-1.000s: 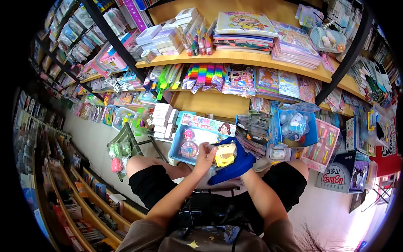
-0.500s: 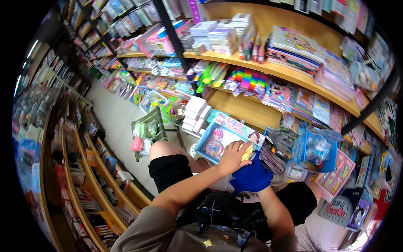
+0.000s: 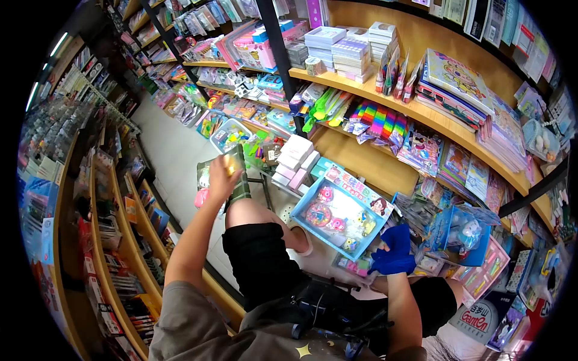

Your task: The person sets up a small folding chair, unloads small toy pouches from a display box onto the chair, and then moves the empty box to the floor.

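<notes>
My left hand (image 3: 223,180) is raised over a green folding stool (image 3: 241,191), its fingers closed on a small yellow item (image 3: 230,163) blurred by motion. A pink packet (image 3: 201,197) and some pale wrapped things lie on the stool. Blue fabric (image 3: 394,246) covers most of my right hand (image 3: 383,245); only fingertips show, beside the near right corner of a light-blue display box (image 3: 306,224). I cannot tell whether the fabric is worn or held. Inside the box are a pink round piece (image 3: 318,215), other pink pieces and small yellow-and-blue ones in clear wrapping.
White and pink small boxes (image 3: 295,153) are stacked left of the display box. A wooden shelf (image 3: 385,99) with books and packets runs behind. Another blue box (image 3: 460,237) stands at right, near a GanTen carton (image 3: 478,316). Low wooden racks (image 3: 111,259) line the left.
My left hand has moved from the display box leftward to the stool, carrying the yellow item. My right hand has shifted to the box's near right corner. More of the box's contents show.
</notes>
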Motion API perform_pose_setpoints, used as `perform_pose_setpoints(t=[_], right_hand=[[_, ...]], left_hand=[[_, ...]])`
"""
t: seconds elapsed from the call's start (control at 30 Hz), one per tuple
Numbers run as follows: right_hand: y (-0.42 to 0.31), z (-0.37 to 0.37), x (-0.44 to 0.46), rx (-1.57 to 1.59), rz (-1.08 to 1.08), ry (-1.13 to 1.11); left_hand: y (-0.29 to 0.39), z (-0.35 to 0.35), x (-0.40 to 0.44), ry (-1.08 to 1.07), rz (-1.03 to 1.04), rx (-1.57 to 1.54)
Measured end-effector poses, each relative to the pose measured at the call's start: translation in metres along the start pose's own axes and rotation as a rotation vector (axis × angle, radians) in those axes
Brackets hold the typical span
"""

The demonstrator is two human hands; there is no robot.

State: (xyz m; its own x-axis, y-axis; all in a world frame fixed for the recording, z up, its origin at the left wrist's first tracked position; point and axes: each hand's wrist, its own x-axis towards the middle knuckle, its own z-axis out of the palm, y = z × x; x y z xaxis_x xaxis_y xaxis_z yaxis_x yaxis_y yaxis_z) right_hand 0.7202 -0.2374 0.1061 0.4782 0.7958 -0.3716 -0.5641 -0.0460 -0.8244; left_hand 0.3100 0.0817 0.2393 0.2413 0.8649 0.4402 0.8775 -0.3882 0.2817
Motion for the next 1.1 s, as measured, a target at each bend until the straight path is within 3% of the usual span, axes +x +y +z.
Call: perform_pose_setpoints(t=[0.17,0.43,0.57,0.63,0.73,0.83,1.1], right_hand=[[0.009,0.003,-0.009,-0.344,-0.024,-0.058],[0.042,0.008,-0.022,-1.275,0.015,-0.268],[0.056,0.011,-0.017,-1.659,0.083,-0.414],[0.062,0.012,-0.012,-1.767,0.109,-0.468],[0.066,0.009,-0.005,-1.859,0.129,-0.519],[0.069,0.003,-0.001,-1.908,0.134,-0.555],[0.078,-0.007,0.005,-1.982,0.089,-0.577]], left_hand=[[-0.064,0.025,-0.033,-0.131,-0.185,0.17],[-0.069,0.063,-0.06,-0.269,-0.153,0.595],[-0.119,0.105,-0.076,-0.065,-0.008,0.703],[-0.119,0.102,-0.079,-0.068,-0.006,0.665],[-0.115,0.098,-0.082,-0.139,-0.22,0.499],[-0.067,0.07,-0.076,-0.091,-0.423,0.47],[-0.064,0.09,-0.084,0.045,-0.516,0.458]])
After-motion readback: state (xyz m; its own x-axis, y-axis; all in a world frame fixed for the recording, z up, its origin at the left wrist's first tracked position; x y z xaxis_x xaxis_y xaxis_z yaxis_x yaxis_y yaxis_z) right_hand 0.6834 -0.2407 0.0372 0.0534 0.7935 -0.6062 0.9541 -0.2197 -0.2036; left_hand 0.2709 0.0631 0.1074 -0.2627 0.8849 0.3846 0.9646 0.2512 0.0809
